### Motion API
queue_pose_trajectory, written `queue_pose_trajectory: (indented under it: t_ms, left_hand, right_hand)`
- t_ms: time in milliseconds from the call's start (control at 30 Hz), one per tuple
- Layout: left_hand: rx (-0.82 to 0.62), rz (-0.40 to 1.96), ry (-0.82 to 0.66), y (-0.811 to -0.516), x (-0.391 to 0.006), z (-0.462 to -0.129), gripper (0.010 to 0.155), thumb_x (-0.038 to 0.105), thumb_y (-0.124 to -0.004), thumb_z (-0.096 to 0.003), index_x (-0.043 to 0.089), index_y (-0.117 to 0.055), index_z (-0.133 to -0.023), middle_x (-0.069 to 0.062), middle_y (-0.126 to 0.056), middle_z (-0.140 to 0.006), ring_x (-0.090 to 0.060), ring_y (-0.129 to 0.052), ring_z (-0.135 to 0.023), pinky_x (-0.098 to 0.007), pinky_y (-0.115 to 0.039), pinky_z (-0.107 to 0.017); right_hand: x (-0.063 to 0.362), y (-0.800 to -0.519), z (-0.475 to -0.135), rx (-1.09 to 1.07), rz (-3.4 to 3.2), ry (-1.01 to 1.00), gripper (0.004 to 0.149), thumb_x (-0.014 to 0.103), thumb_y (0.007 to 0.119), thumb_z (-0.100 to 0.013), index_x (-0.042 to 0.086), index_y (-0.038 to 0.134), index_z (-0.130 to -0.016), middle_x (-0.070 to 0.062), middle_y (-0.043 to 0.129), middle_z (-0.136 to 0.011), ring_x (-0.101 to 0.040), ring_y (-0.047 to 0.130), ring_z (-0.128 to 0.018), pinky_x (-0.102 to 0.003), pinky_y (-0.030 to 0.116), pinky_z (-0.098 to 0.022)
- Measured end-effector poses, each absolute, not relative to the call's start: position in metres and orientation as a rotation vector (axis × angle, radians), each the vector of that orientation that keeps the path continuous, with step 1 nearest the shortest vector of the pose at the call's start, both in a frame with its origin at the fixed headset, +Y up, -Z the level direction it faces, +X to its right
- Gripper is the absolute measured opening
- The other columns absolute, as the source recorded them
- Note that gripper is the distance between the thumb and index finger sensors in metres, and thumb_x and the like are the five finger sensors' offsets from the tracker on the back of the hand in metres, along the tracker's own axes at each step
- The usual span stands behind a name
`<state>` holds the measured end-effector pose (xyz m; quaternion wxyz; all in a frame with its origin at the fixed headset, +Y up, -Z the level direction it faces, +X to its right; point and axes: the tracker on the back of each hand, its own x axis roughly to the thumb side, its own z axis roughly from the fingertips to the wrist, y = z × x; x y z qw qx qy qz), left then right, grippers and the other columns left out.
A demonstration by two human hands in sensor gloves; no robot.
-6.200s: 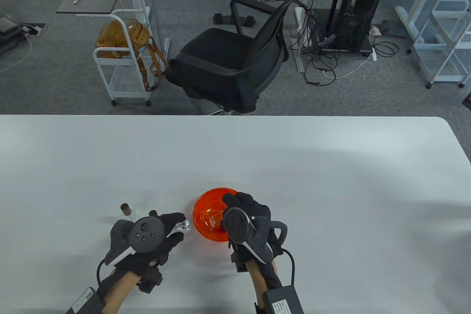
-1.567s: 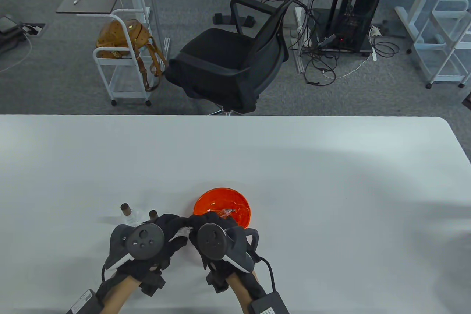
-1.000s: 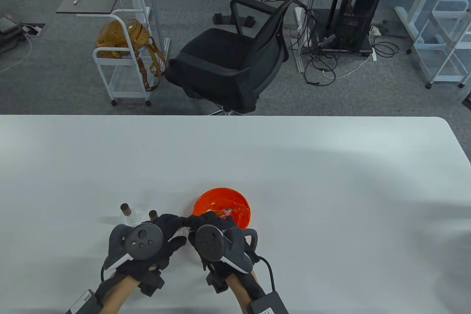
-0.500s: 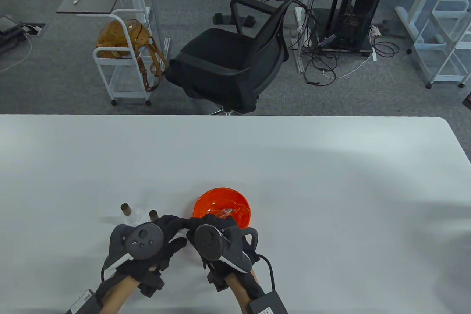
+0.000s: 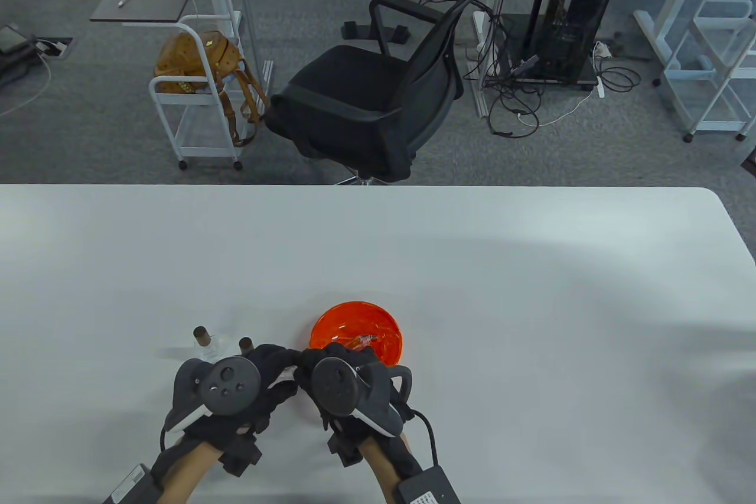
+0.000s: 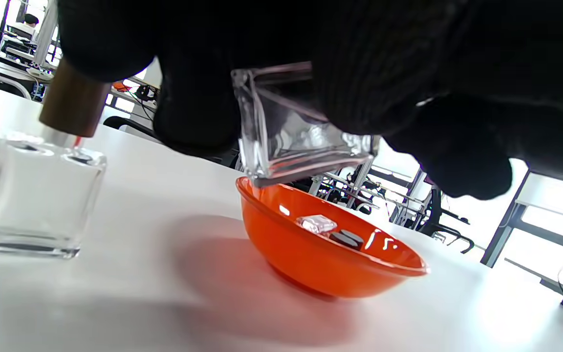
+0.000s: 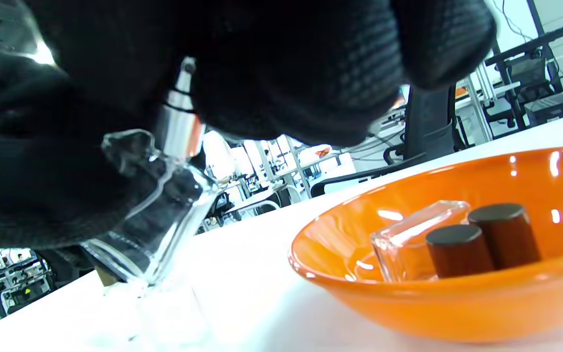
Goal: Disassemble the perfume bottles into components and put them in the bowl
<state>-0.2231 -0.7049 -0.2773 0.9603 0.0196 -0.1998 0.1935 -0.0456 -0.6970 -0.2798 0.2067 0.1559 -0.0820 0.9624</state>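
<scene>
Left hand (image 5: pixel 248 386) gripping glass bottle (image 6: pixel 291 127); right hand (image 5: pixel 339 377) pinching sprayer (image 7: pixel 179 122). Orange bowl (image 5: pixel 378 324) just beyond right hand; capped bottles (image 5: pixel 204 341) beyond left.

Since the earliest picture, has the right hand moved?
Yes. The right hand left its place over the orange bowl and went left, toward the table's near edge, meeting the left hand.
</scene>
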Motion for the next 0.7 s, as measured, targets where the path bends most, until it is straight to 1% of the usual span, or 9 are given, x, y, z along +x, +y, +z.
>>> queue_pose_trajectory:
  t_ms: [67, 133, 233, 267, 400, 500, 533, 633, 700]
  left_hand:
    - [0.057, 0.380, -0.394, -0.7037, -0.2225, -0.2776, 0.054, 0.038, -0.090, -0.0413, 0.019, -0.088, -0.092, -0.012, -0.095, -0.089, -0.030, -0.106, -0.067, -0.055, -0.078, -0.057]
    - [0.053, 0.402, -0.395, -0.7038, -0.2230, -0.2785, 0.054, 0.038, -0.090, -0.0411, 0.019, -0.088, -0.091, -0.013, -0.095, -0.089, -0.030, -0.106, -0.066, -0.055, -0.079, -0.056]
    - [0.044, 0.405, -0.398, -0.7034, -0.2234, -0.2774, 0.054, 0.038, -0.090, -0.0409, 0.019, -0.088, -0.091, -0.013, -0.095, -0.089, -0.031, -0.106, -0.067, -0.056, -0.078, -0.057]
    - [0.044, 0.393, -0.403, -0.7040, -0.2232, -0.2769, 0.054, 0.038, -0.090, -0.0411, 0.020, -0.088, -0.092, -0.012, -0.095, -0.090, -0.030, -0.106, -0.067, -0.055, -0.078, -0.057]
    - [0.054, 0.405, -0.388, -0.7033, -0.2236, -0.2784, 0.054, 0.038, -0.090, -0.0411, 0.019, -0.088, -0.091, -0.013, -0.095, -0.089, -0.030, -0.106, -0.066, -0.055, -0.079, -0.057]
    - [0.043, 0.410, -0.396, -0.7036, -0.2238, -0.2786, 0.054, 0.038, -0.090, -0.0410, 0.019, -0.088, -0.092, -0.013, -0.095, -0.089, -0.031, -0.106, -0.067, -0.056, -0.078, -0.057]
    - [0.037, 0.401, -0.399, -0.7042, -0.2237, -0.2777, 0.054, 0.038, -0.090, -0.0410, 0.020, -0.087, -0.092, -0.012, -0.095, -0.090, -0.031, -0.106, -0.067, -0.055, -0.078, -0.057]
    - [0.058, 0.392, -0.387, -0.7037, -0.2228, -0.2777, 0.054, 0.038, -0.090, -0.0412, 0.019, -0.087, -0.092, -0.013, -0.095, -0.089, -0.030, -0.106, -0.066, -0.055, -0.079, -0.056]
    - [0.052, 0.414, -0.384, -0.7040, -0.2239, -0.2788, 0.054, 0.038, -0.089, -0.0413, 0.019, -0.087, -0.092, -0.013, -0.095, -0.089, -0.030, -0.106, -0.066, -0.056, -0.079, -0.056]
  right_hand:
    - [-0.0451, -0.6978, -0.2793, 0.443, 2.675, -0.193, 0.048, 0.040, 0.088, -0.034, 0.032, 0.081, -0.081, 0.005, 0.092, -0.076, -0.005, 0.102, -0.042, -0.048, 0.084, -0.052]
    - [-0.0454, -0.6975, -0.2788, 0.441, 2.669, -0.192, 0.048, 0.038, 0.088, -0.035, 0.031, 0.080, -0.082, 0.003, 0.090, -0.080, -0.005, 0.102, -0.043, -0.048, 0.083, -0.052]
    - [-0.0451, -0.6966, -0.2795, 0.430, 2.680, -0.246, 0.044, 0.049, 0.080, -0.035, 0.033, 0.086, -0.076, 0.005, 0.100, -0.063, -0.006, 0.104, -0.034, -0.047, 0.086, -0.049]
    - [-0.0455, -0.6968, -0.2795, 0.424, 2.671, -0.236, 0.041, 0.045, 0.082, -0.036, 0.032, 0.088, -0.074, 0.005, 0.101, -0.060, -0.007, 0.104, -0.032, -0.048, 0.086, -0.049]
    - [-0.0451, -0.6975, -0.2786, 0.441, 2.675, -0.204, 0.049, 0.038, 0.088, -0.035, 0.031, 0.078, -0.082, 0.004, 0.090, -0.079, -0.004, 0.102, -0.042, -0.048, 0.084, -0.052]
    - [-0.0437, -0.6964, -0.2792, 0.425, 2.679, -0.262, 0.044, 0.048, 0.082, -0.035, 0.033, 0.085, -0.076, 0.006, 0.099, -0.065, -0.006, 0.105, -0.035, -0.047, 0.086, -0.049]
    - [-0.0436, -0.6964, -0.2796, 0.419, 2.662, -0.242, 0.041, 0.046, 0.081, -0.036, 0.032, 0.088, -0.074, 0.006, 0.101, -0.060, -0.006, 0.105, -0.032, -0.048, 0.086, -0.049]
    - [-0.0428, -0.6980, -0.2796, 0.431, 2.657, -0.187, 0.049, 0.038, 0.089, -0.034, 0.031, 0.080, -0.082, 0.004, 0.092, -0.077, -0.004, 0.102, -0.041, -0.048, 0.084, -0.052]
    - [-0.0436, -0.6962, -0.2785, 0.435, 2.658, -0.196, 0.050, 0.035, 0.091, -0.034, 0.030, 0.079, -0.082, 0.003, 0.089, -0.081, -0.004, 0.102, -0.042, -0.048, 0.084, -0.052]
